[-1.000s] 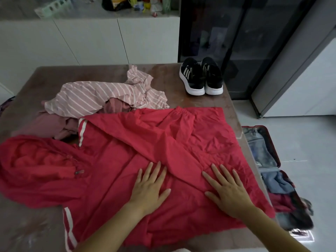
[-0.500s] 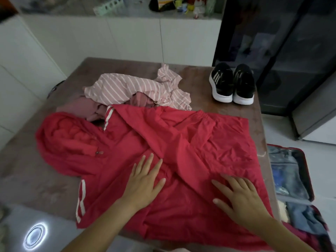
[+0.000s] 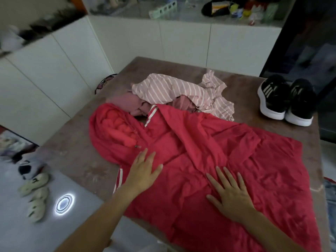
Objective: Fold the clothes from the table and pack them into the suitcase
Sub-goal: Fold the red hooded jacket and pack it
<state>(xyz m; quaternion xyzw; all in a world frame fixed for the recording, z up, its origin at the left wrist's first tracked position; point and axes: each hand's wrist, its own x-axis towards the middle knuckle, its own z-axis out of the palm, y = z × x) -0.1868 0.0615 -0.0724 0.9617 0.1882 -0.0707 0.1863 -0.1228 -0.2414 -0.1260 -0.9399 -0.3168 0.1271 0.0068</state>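
The red jacket [image 3: 209,151] covers the table's [image 3: 76,160] near right corner, its hem cut off; the suitcase [image 3: 330,190] is a mere sliver. The left hand [image 3: 143,170] and right hand [image 3: 229,193] press it flat, fingers straight. The left now lies nearer the hood [image 3: 112,128].

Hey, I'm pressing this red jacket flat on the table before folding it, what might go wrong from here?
1. The jacket seems to overhang the near edge of the table by your left hand and right hand; it may slide off.
2. Its far edge lies against the striped shirt, so folding could drag that pile along.
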